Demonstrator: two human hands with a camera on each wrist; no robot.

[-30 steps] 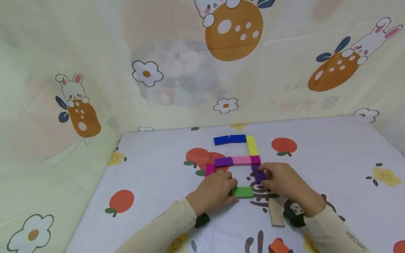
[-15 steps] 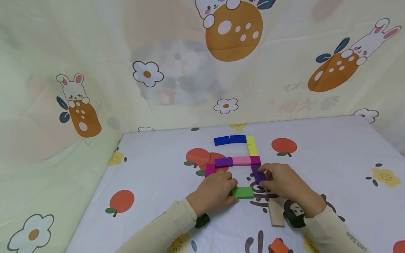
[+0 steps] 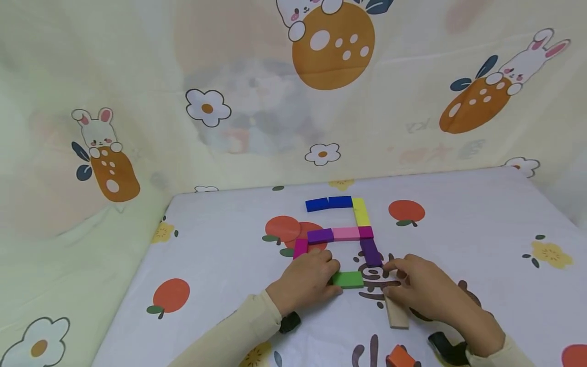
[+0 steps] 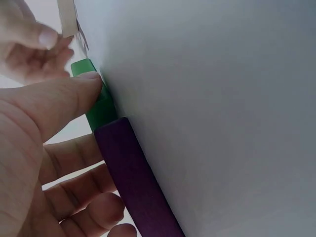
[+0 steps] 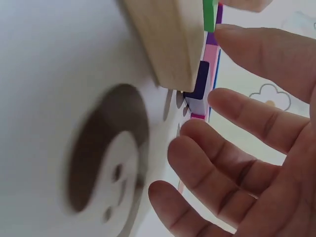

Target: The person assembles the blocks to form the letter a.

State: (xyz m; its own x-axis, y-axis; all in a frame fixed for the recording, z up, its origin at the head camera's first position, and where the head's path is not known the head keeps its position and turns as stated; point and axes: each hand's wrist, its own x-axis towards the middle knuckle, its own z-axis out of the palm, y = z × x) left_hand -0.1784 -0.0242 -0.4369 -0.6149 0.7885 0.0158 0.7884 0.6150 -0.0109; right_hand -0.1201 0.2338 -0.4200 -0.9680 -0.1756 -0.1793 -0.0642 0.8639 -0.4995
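My left hand (image 3: pixel 304 280) pinches a green block (image 3: pixel 349 280) on the table, thumb on one side and fingers on the other. In the left wrist view, a purple block (image 4: pixel 136 173) meets the green one end to end. My right hand (image 3: pixel 426 288) has its fingers loosely spread, holding nothing. It hovers by the far end of a plain wooden block (image 3: pixel 397 315), apart from the dark purple block (image 3: pixel 370 252). That dark purple block extends toward me from a small magenta block (image 3: pixel 365 232). Another magenta block (image 3: pixel 300 248) is partly behind my left hand.
Beyond my hands, a purple block (image 3: pixel 320 236), a pink block (image 3: pixel 346 234), a yellow block (image 3: pixel 361 212) and two blue blocks (image 3: pixel 340 202) continue the line. An orange block (image 3: pixel 400 357) lies near the bottom edge. A patterned cloth (image 3: pixel 257 142) hangs behind the table.
My right hand has let go of the dark purple block and drawn back toward me, beside the wooden block. The left hand stays on the green block. The head view has shifted slightly.
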